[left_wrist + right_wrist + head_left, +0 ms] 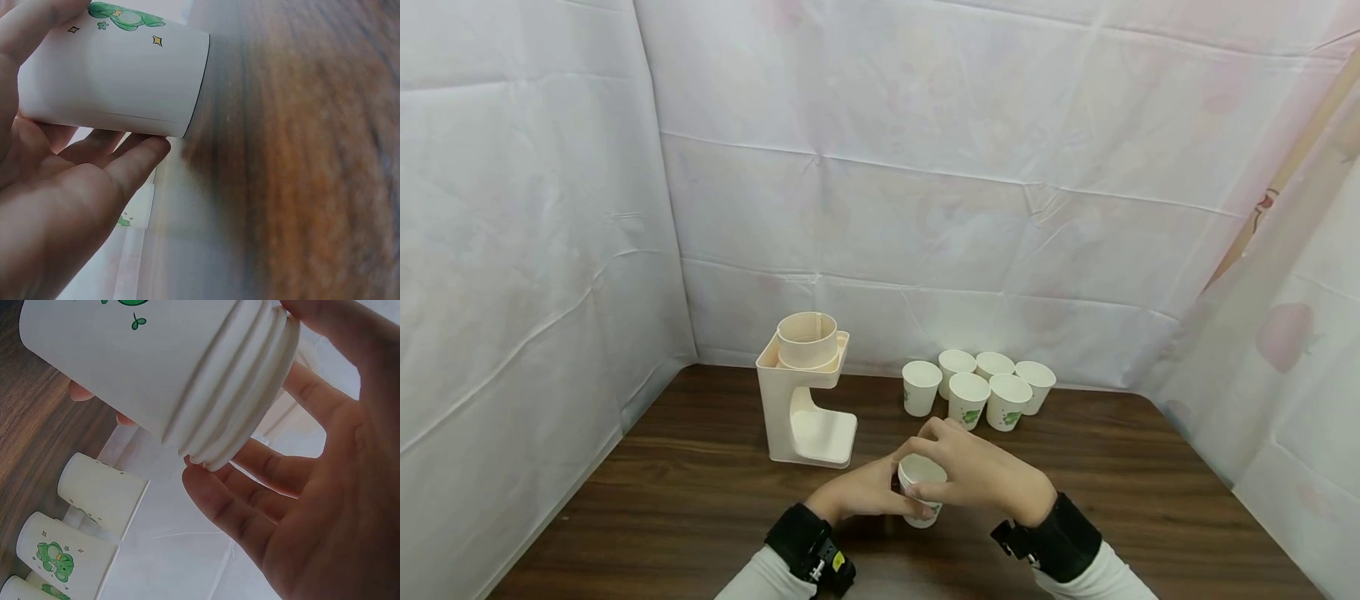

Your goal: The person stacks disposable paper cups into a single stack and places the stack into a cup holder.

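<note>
The left hand (867,488) curls round a stack of nested white paper cups (922,470); the right hand (983,472) grips its layered rims (240,394). Green-printed, it is roughly midway between the surface's (700,500) left and right edges.

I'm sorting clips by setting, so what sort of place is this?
Probably a makeshift recording booth: creased, pale sheets enclose a dark wooden table on three sides, and black wrist straps carry small devices.
</note>
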`<act>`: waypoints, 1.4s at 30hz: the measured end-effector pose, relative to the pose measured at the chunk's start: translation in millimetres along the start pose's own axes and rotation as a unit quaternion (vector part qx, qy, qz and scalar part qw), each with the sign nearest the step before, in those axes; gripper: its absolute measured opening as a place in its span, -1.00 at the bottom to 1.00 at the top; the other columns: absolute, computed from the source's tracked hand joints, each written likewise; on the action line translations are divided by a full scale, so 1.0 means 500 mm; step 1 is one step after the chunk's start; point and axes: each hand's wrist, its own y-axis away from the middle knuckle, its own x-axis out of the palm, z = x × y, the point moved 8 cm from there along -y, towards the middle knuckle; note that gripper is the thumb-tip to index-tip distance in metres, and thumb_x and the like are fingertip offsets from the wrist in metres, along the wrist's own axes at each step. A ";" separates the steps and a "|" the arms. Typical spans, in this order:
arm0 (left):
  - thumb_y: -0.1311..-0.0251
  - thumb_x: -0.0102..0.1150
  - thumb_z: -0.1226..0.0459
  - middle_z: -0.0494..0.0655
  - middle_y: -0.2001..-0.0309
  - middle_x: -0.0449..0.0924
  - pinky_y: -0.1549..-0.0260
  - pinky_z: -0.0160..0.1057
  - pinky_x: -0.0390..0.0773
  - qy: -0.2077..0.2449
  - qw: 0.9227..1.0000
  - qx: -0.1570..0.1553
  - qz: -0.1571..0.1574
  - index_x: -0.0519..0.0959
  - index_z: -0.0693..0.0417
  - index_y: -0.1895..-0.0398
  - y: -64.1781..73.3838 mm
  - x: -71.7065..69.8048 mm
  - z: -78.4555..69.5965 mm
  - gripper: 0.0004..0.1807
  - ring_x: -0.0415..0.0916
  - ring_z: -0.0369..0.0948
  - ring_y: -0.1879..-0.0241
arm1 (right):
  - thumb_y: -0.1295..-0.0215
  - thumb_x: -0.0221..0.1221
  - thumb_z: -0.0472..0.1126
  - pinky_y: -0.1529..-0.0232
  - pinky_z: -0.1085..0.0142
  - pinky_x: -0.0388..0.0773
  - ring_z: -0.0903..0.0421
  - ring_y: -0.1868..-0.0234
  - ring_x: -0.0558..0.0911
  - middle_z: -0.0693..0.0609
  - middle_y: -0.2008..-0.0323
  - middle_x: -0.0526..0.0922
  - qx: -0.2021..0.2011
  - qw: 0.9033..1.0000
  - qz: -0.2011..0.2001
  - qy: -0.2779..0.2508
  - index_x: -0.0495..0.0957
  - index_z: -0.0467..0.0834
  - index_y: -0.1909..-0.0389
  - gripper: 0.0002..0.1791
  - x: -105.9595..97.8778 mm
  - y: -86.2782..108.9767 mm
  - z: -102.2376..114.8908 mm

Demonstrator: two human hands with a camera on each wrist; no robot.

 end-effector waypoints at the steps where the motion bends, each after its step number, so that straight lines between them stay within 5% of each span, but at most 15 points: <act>1: -0.17 0.42 0.24 -0.21 -0.07 0.55 -0.07 -0.24 0.46 -0.001 1.000 -0.001 -0.001 0.17 -0.26 -0.47 0.001 0.000 0.000 -0.15 0.50 -0.26 -0.05 | -0.33 0.29 0.06 0.18 0.28 0.46 0.17 0.15 0.40 0.12 0.15 0.47 0.000 1.000 0.001 0.000 0.60 0.15 -0.07 -0.68 0.001 0.000 0.000; 10: -0.16 0.42 0.26 -0.22 -0.06 0.55 -0.08 -0.23 0.45 0.007 1.000 -0.003 -0.005 0.17 -0.25 -0.47 0.003 0.001 -0.002 -0.14 0.49 -0.24 -0.06 | -0.40 0.21 0.15 0.06 0.20 0.50 0.16 0.04 0.46 0.16 0.05 0.51 0.010 1.000 0.011 -0.006 0.59 0.19 -0.10 -0.68 0.005 0.001 -0.007; 18: -0.19 0.40 0.24 -0.19 -0.01 0.62 -0.01 -0.27 0.49 0.010 1.000 0.001 0.007 0.38 0.08 -0.27 0.002 0.003 -0.005 -0.40 0.56 -0.24 0.01 | -0.41 0.18 0.17 0.01 0.17 0.50 0.14 -0.03 0.49 0.12 -0.05 0.54 0.013 1.000 0.012 -0.024 0.57 0.13 -0.14 -0.62 0.004 0.004 -0.009; 27: -0.16 0.43 0.28 -0.23 -0.09 0.52 -0.09 -0.23 0.44 -0.001 1.000 0.007 -0.003 0.24 -0.09 -0.40 0.001 0.002 -0.006 -0.22 0.49 -0.26 -0.08 | -0.49 0.01 0.27 -0.08 0.13 0.50 0.17 -0.11 0.51 0.15 -0.10 0.51 0.060 0.998 0.013 -0.034 0.53 0.09 -0.21 -0.51 -0.008 0.013 -0.031; 42: -0.13 0.45 0.27 -0.28 -0.13 0.52 -0.15 -0.20 0.39 -0.013 1.000 -0.002 -0.011 0.19 -0.13 -0.46 0.000 -0.001 -0.002 -0.14 0.46 -0.28 -0.14 | -0.51 0.06 0.17 -0.02 0.14 0.52 0.17 -0.05 0.51 0.12 -0.02 0.53 0.043 0.998 -0.039 -0.036 0.56 -0.01 -0.14 -0.58 -0.025 0.016 -0.079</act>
